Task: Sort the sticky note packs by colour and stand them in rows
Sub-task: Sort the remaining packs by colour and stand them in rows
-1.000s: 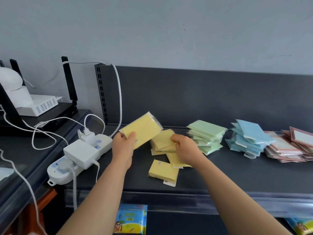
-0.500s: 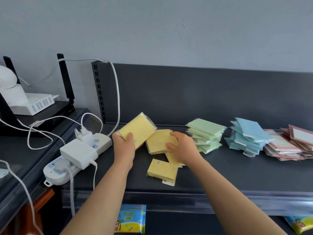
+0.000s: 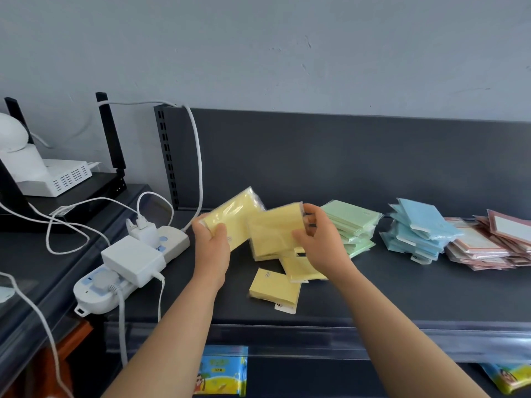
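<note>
My left hand (image 3: pixel 214 244) grips a yellow sticky note pack (image 3: pixel 234 214), tilted above the dark shelf (image 3: pixel 402 294). My right hand (image 3: pixel 317 239) pinches a second yellow pack (image 3: pixel 273 229) by its right edge, lifted just beside the first. Below them lie two more yellow packs, one (image 3: pixel 300 270) partly under my right hand, one (image 3: pixel 274 288) nearer the front edge. To the right sit a green pile (image 3: pixel 352 224), a blue pile (image 3: pixel 418 231) and a pink-edged pile (image 3: pixel 488 242).
A white power strip (image 3: pixel 129 265) with plugs and cables lies at the shelf's left end. A router and a white device stand further left. The shelf's back panel (image 3: pixel 344 159) rises behind the piles. Colourful packets hang below the front edge.
My right hand has picked a yellow pack off the small pile and raised it toward the pack in my left hand. The left hand stayed roughly in place.
</note>
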The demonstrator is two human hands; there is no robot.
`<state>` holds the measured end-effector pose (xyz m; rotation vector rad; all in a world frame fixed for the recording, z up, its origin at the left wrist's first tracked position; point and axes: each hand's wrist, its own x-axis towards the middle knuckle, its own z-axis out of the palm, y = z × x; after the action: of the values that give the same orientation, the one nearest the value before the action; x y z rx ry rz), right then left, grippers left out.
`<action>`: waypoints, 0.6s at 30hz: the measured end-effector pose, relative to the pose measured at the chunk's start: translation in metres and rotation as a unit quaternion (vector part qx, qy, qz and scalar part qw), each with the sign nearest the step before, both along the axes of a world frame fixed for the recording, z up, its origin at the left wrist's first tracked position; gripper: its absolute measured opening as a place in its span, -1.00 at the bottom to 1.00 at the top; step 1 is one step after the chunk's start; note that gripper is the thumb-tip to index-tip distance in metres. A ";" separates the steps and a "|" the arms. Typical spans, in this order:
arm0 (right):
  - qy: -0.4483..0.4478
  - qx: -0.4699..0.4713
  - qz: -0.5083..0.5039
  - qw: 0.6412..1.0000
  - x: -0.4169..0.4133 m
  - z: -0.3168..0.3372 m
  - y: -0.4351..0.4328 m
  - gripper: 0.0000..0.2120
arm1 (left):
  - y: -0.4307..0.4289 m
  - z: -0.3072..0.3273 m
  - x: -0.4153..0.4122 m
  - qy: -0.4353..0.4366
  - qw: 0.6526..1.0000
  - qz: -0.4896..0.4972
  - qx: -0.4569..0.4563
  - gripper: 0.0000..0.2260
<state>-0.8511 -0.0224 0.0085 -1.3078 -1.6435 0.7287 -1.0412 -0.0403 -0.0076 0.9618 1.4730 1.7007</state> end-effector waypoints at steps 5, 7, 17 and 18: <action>0.067 -0.011 0.010 0.998 -0.016 0.001 0.008 -0.47 | -0.006 0.005 0.003 0.003 0.994 -0.108 0.007 -0.69; 0.063 -0.012 0.005 0.998 -0.020 0.003 0.009 -0.49 | -0.006 0.006 0.005 0.060 0.994 -0.095 0.015 -0.59; -0.226 -0.056 0.056 0.971 0.000 -0.008 0.001 -0.67 | -0.005 0.005 -0.006 0.041 0.998 0.054 0.014 -0.62; -0.218 -0.057 0.056 0.973 0.002 -0.008 0.000 -0.68 | -0.005 0.004 -0.006 0.034 0.998 0.054 0.009 -0.62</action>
<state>-0.8496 -0.0228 0.0006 -1.5457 -2.0638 0.6391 -1.0469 -0.0452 -0.0036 0.9730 1.5824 1.7764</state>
